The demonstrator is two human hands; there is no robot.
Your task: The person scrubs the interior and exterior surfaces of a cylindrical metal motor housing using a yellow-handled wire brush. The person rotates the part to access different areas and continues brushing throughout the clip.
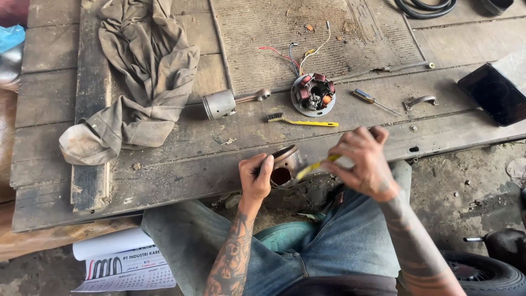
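Now left hand [255,176] is curled tight around a metal piston [286,165], held just off the near edge of the wooden bench [164,164]. Right hand [364,164], just right of the piston, pinches a yellow-handled tool [318,166], its tip touching the piston.

Worn plank bench [164,164] – on it a rag [139,71], piston [222,104], stator [313,94], yellow brush [301,121], screwdriver [372,100]
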